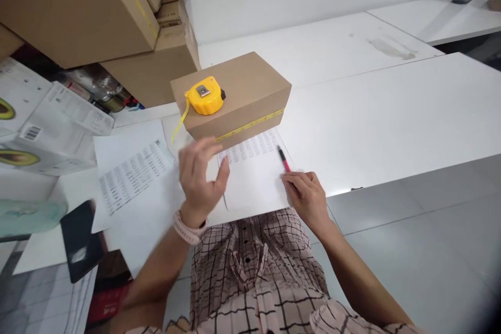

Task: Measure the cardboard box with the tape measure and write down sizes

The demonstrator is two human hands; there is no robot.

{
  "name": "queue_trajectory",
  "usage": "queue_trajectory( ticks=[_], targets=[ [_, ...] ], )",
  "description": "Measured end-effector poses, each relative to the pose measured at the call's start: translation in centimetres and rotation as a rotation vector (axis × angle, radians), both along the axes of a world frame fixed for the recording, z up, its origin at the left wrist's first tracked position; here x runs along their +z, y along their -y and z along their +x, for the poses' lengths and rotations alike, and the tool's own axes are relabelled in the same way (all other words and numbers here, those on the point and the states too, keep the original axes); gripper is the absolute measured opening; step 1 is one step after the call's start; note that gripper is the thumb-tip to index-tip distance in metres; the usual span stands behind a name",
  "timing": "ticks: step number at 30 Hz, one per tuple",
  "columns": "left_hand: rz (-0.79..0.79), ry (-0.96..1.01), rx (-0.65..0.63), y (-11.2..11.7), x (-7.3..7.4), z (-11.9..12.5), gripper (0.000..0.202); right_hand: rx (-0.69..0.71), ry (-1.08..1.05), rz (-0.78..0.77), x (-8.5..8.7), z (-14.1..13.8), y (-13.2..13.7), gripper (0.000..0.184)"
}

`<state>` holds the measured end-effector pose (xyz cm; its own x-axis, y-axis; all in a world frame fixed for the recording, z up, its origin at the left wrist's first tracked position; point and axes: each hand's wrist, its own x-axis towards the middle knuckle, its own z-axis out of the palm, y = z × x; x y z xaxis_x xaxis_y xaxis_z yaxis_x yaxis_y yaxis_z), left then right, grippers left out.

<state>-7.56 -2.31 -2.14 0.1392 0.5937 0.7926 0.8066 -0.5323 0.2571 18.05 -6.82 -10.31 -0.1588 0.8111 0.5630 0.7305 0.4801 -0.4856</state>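
Note:
My left hand (201,177), a pale pink band on its wrist, hovers by the near left corner of a brown cardboard box (245,81). Its thumb is spread from the fingers and nothing shows in its grip. A yellow tape measure (206,96) rests on top of the box, with some tape hanging off the left side. At the right edge of a printed sheet (250,182), my right hand (307,195) has its fingers closed on the near end of a red pen (284,158) with a black tip. The box partly covers the sheet's printed rows.
More printed paper (133,177) lies on the left, near a dark phone (81,240) and a pale green bottle (31,216). Large cartons (78,10) are stacked at the back left, above white boxes (58,125). A white tabletop (376,125) extends right.

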Motion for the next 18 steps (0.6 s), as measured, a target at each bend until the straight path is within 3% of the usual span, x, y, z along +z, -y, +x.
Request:
queue_trajectory(
  ticks=[2,4,7,18],
  targets=[
    [-0.173,-0.066,-0.033,2.3,-2.9,0.0,0.032,-0.045,0.028,-0.014,0.0,0.4,-0.3,0.019],
    [-0.383,-0.236,-0.072,4.0,-5.4,0.1,0.048,-0.079,0.049,-0.045,-0.1,0.8,-0.5,0.023],
    [-0.566,-0.453,-0.085,5.7,-7.4,0.5,0.073,-0.073,0.112,-0.073,-0.3,1.5,-0.7,0.032],
    [-0.546,-0.517,-0.060,10.2,-8.0,4.4,0.083,-0.154,0.368,-0.048,-0.4,4.2,2.1,0.057]
  ],
)
